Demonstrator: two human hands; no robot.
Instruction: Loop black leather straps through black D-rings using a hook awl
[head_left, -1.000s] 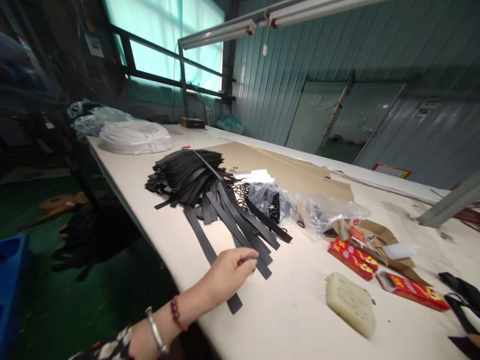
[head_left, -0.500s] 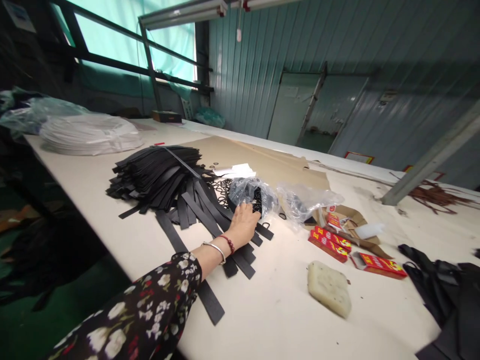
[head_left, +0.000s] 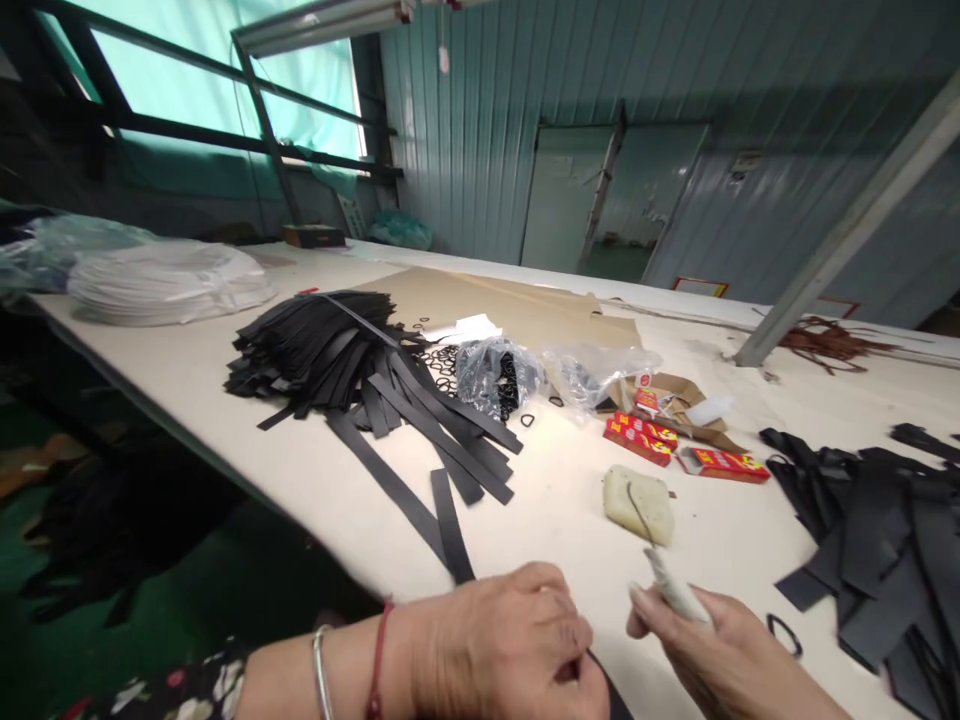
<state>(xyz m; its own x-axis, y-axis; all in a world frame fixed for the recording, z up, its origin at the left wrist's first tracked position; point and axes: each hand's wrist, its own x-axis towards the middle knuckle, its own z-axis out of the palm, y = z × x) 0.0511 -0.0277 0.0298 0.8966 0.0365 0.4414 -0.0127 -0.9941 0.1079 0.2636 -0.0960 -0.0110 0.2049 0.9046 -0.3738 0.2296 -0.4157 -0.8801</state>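
Note:
My left hand (head_left: 517, 640) is closed at the bottom middle, knuckles up. A black webbing strap (head_left: 452, 525) runs out from behind it, with another bit of black showing below the fingers. My right hand (head_left: 720, 640) grips a hooked tool (head_left: 675, 590) with a pale, wrapped-looking handle. The tool's thin curved tip reaches over a yellowish wax-like block (head_left: 626, 505). Beside my right wrist lies a black D-shaped ring (head_left: 784, 635). Ahead of my left hand, loose black straps (head_left: 442, 430) fan out from a tied bundle (head_left: 315, 345).
Small black rings (head_left: 442, 365) lie scattered by a clear plastic bag (head_left: 484, 375). Red boxes (head_left: 637, 438) and torn cardboard (head_left: 679, 395) sit beyond the block. More black straps (head_left: 885, 540) are heaped at right. A metal post (head_left: 832, 235) rises from the table; its edge runs along the left.
My left hand has come back from the plastic bag to the near table, now with a strap. My right hand and the hooked tool have come into view. The view has shifted slightly.

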